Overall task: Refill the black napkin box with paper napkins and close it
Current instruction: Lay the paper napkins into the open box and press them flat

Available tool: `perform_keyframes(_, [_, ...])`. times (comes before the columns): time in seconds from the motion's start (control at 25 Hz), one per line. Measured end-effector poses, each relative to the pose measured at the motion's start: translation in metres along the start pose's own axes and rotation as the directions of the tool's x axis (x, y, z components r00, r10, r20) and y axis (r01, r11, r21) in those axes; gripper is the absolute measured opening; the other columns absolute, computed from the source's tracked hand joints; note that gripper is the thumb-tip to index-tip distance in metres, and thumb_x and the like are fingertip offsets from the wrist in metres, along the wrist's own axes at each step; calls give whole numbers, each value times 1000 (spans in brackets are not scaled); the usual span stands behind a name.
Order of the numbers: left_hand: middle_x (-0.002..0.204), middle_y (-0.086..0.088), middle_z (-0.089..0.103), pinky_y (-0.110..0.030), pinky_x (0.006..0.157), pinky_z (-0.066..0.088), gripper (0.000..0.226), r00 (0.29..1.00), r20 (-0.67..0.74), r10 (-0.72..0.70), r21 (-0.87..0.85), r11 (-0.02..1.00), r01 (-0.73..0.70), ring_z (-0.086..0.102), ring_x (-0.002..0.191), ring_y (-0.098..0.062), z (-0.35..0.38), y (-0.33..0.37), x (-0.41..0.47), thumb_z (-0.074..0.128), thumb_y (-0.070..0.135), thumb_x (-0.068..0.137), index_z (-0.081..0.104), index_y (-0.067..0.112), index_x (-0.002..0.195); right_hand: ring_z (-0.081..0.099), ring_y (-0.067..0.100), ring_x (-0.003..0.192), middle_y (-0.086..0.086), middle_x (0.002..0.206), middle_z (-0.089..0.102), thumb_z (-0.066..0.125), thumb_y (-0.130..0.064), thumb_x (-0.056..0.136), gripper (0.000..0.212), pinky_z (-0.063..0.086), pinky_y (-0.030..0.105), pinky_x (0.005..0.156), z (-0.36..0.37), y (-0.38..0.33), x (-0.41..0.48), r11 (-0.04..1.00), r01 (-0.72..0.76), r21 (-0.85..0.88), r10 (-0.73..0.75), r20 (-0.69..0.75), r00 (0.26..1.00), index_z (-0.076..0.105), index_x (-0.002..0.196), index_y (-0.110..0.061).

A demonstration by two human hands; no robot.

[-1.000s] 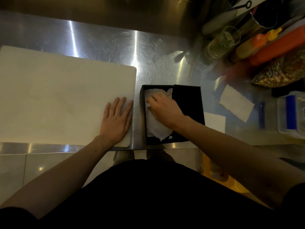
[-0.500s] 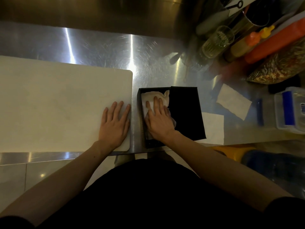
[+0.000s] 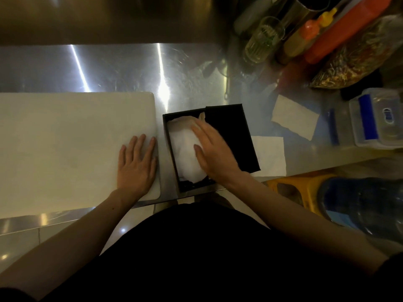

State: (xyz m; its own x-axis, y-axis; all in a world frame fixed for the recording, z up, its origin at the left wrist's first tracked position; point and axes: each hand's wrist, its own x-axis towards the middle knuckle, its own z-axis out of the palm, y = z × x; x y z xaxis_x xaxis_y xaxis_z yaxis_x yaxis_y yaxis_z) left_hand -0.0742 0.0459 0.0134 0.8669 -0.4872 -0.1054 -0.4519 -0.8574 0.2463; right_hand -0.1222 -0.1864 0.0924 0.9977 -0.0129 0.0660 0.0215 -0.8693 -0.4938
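**A:** What's in front of you, biggest first?

**B:** The steel worktop (image 3: 122, 68). On it to my left lies a white cutting board (image 3: 65, 144), and my left hand (image 3: 136, 165) rests flat on the board's near right corner, fingers (image 3: 139, 142) spread and holding nothing.

**A:** And the box?

**B:** The black napkin box (image 3: 169, 136) sits just right of the board, at the worktop's near edge. Its black lid (image 3: 231, 136) covers only the right part, so the left part is open.

**A:** Napkins?

**B:** A crumpled white pile of paper napkins (image 3: 185, 153) fills the open part. My right hand (image 3: 214, 153) lies palm-down on it and partly over the lid's edge, fingers straight and slightly apart, pressing rather than gripping.

**A:** Anything loose?

**B:** Two flat napkins (image 3: 294, 117) right of the box, one touching the lid's corner.
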Motion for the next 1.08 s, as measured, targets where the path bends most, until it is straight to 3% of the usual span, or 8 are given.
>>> perform_keyframes(0.12, [155,-17,31,-52,117,15,55,1000,10,-16,-3,1000,16,24,145,-36,-4,4,1,26,37,99,30,19,151,48,24,118,15,126,57,55,-11,93,35,37,26,103,-35,47,-22,980,-174,98,191,-214,958,54,128,-5])
perform_keyframes(0.2, [155,-18,30,-53,116,15,56,1000,24,-16,-5,1000,17,24,145,-37,-7,6,1,24,38,99,30,18,151,52,28,113,16,120,59,54,-10,95,30,42,32,98,-52,87,-44,954,-277,112,295,-220,930,56,125,-4])
perform_keyframes(0.28, [156,-18,28,-53,116,14,57,999,43,-26,-7,1000,26,22,145,-37,-9,8,1,22,39,98,29,17,151,54,29,110,16,120,58,53,-11,97,28,45,37,95,-61,123,-65,942,-319,106,332,-135,934,57,124,-5])
perform_keyframes(0.44, [158,-18,24,-56,116,13,59,995,72,-74,-12,997,75,16,147,-37,-11,17,0,21,38,98,25,16,152,54,30,110,14,121,56,55,-19,97,30,46,39,91,-64,165,-86,942,-335,17,330,138,934,59,125,-8])
perform_keyframes(0.6, [160,-17,18,-56,116,12,60,987,107,-122,-17,992,124,9,148,-36,-14,26,1,20,37,97,21,17,153,52,25,105,10,115,55,57,-24,96,27,47,36,86,-66,176,-84,947,-321,12,311,212,926,64,118,-11])
perform_keyframes(0.92, [160,-17,16,-57,116,12,61,978,134,-158,7,987,158,8,148,-37,-16,33,1,19,39,97,19,16,153,56,30,95,11,100,63,55,-20,96,17,49,44,75,-71,183,-73,962,-268,-50,272,163,948,68,100,-11])
perform_keyframes(1.08, [161,-17,14,-56,117,10,62,976,149,-161,2,987,162,6,149,-36,-20,35,1,17,40,96,18,16,153,55,28,87,11,93,61,57,-18,94,11,45,36,70,-79,179,-72,948,-319,0,319,-7,948,64,97,-9])
